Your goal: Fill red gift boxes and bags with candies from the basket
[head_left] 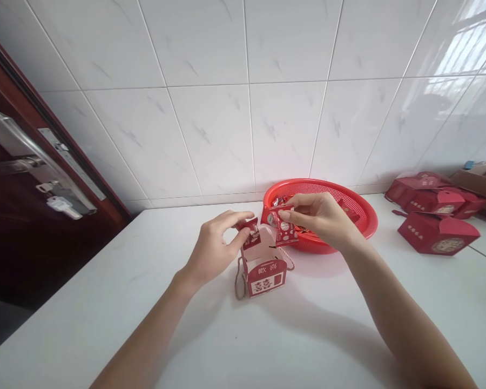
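Observation:
A small red and white gift box with rope handles stands on the white table, its top open. My left hand is at the box's left side, thumb and fingers pinched on its raised red flap. Between the thumb and fingers of my right hand is a red candy packet with white print, held above the right rear of the box. Behind that hand sits a red plastic basket with wrapped sweets inside, partly hidden by the hand.
Several red boxes are grouped at the right on the table, beside a brown carton. A tiled wall rises behind. At the left is a dark red door with a handle and keys.

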Available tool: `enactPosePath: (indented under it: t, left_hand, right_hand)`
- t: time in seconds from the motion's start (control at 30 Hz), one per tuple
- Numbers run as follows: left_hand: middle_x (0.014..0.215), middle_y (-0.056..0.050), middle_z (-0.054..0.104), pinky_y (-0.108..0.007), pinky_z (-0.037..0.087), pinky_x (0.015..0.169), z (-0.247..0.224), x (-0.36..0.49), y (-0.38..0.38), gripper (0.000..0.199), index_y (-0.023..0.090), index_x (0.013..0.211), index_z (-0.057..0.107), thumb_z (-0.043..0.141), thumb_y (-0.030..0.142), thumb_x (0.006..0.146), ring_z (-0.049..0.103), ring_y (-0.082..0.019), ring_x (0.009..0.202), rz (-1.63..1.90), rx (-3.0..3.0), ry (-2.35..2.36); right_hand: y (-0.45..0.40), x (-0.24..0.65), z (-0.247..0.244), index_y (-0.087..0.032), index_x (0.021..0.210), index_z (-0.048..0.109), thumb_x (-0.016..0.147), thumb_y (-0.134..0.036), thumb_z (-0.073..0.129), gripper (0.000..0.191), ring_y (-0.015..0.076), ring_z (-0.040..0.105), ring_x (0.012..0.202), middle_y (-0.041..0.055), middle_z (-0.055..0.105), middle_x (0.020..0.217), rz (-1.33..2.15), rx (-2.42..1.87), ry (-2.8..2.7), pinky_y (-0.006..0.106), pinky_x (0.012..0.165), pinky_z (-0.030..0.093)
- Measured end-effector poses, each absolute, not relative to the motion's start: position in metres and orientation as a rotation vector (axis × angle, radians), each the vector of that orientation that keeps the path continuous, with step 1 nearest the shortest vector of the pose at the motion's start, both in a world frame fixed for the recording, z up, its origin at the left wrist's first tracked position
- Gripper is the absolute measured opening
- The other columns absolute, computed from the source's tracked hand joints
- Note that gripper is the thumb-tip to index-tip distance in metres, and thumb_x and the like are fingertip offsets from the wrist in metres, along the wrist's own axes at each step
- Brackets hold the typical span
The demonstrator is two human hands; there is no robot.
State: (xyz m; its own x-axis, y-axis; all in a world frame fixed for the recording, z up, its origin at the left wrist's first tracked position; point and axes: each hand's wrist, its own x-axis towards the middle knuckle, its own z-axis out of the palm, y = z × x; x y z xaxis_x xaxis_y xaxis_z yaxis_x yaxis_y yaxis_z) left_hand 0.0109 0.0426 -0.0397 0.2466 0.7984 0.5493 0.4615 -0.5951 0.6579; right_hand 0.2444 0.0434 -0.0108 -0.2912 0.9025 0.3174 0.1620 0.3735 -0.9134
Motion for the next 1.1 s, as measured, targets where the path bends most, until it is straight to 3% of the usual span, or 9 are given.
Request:
enactPosePath:
  t: [0.3,0.47,0.6,0.77,0.93,1.1]
  left_hand:
    - [0.104,0.000,0.079,-0.035,0.057,0.083,-0.044,0.015,0.039,0.029,0.030,0.109,0.078,0.054,0.027,0.094,0.072,-0.024,0.097,0.760,2.236,1.250]
    - [0.118,-0.005,0.077,-0.036,0.056,0.092,-0.035,0.013,0.039,0.031,0.024,0.112,0.077,0.056,0.038,0.096,0.068,-0.026,0.113,0.979,1.965,1.184]
    - [0.114,-0.005,0.077,-0.035,0.055,0.096,-0.031,0.016,0.038,0.031,0.022,0.112,0.076,0.061,0.043,0.094,0.070,-0.024,0.107,0.981,1.795,0.959]
    - [0.104,-0.006,0.078,-0.035,0.054,0.094,-0.037,0.017,0.040,0.028,0.019,0.105,0.075,0.066,0.041,0.090,0.070,-0.024,0.100,1.099,1.892,1.163]
    - [0.102,-0.003,0.077,-0.031,0.053,0.080,-0.038,0.017,0.041,0.025,0.023,0.104,0.073,0.053,0.036,0.097,0.069,-0.022,0.094,0.910,2.152,1.264]
    - [0.084,0.000,0.073,-0.029,0.046,0.065,-0.033,0.018,0.036,0.027,0.023,0.090,0.070,0.047,0.032,0.098,0.065,-0.019,0.076,0.672,2.281,1.249]
  right_hand:
    - [0.044,0.242,-0.012,-0.015,0.077,0.075,0.084,-0.036,0.076,0.022,0.0145,0.061,0.065,0.0029,0.067,0.071,0.899,-0.943,-1.860,0.029,0.061,0.049]
    - [0.042,0.243,-0.012,-0.015,0.080,0.075,0.086,-0.040,0.074,0.025,0.0159,0.063,0.067,0.0046,0.069,0.073,0.946,-0.934,-1.880,0.030,0.062,0.049]
    - [0.041,0.236,-0.012,-0.016,0.080,0.074,0.085,-0.040,0.075,0.025,0.0151,0.063,0.068,0.0027,0.067,0.071,0.989,-0.863,-1.894,0.029,0.064,0.049]
    - [0.045,0.232,-0.015,-0.016,0.084,0.074,0.085,-0.041,0.073,0.025,0.0157,0.065,0.069,0.0035,0.070,0.075,0.979,-0.869,-1.899,0.030,0.066,0.052]
    - [0.049,0.231,-0.020,-0.016,0.083,0.070,0.089,-0.035,0.068,0.020,0.0159,0.066,0.074,0.0038,0.069,0.079,0.891,-0.893,-1.888,0.030,0.068,0.052]
    - [0.046,0.229,-0.021,-0.017,0.083,0.059,0.097,-0.029,0.056,0.018,0.0126,0.060,0.070,0.0010,0.064,0.078,0.878,-0.861,-1.973,0.026,0.063,0.047]
